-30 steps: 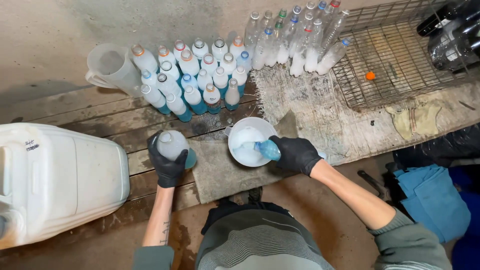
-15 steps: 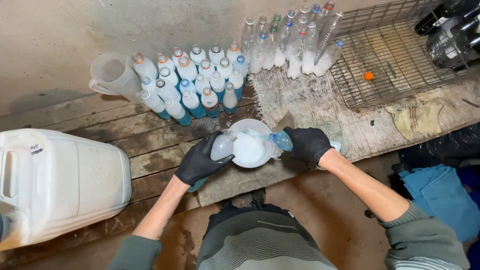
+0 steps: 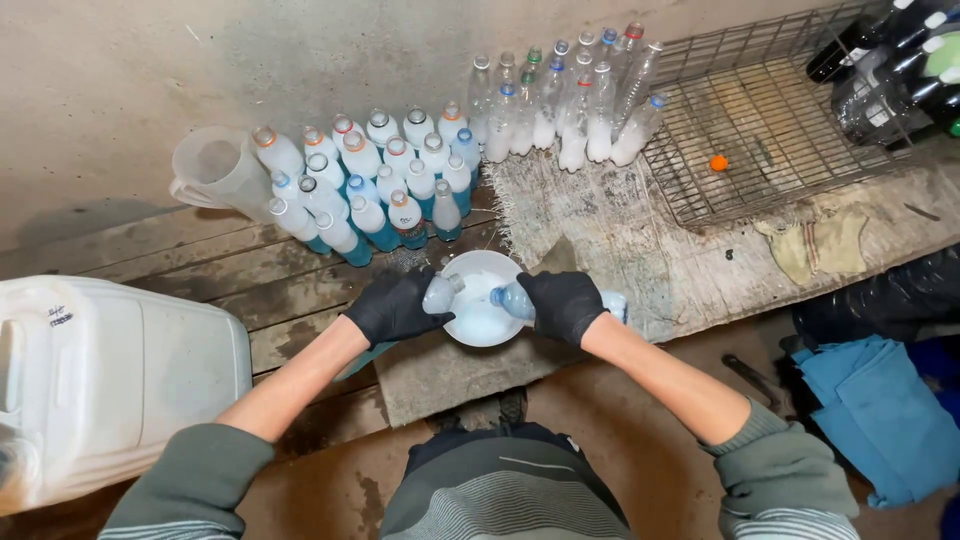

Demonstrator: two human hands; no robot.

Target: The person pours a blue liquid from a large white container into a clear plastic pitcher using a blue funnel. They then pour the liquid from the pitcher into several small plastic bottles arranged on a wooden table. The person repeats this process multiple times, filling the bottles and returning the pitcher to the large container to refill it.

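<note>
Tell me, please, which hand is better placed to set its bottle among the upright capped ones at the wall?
Left, probably: the left hand and its bottle lie nearer the capped bottles.

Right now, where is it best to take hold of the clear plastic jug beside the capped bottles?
Probably by the handle on the jug's left side, coming from the left. The capped bottles crowd its right side, and the wall stands behind it.
</note>
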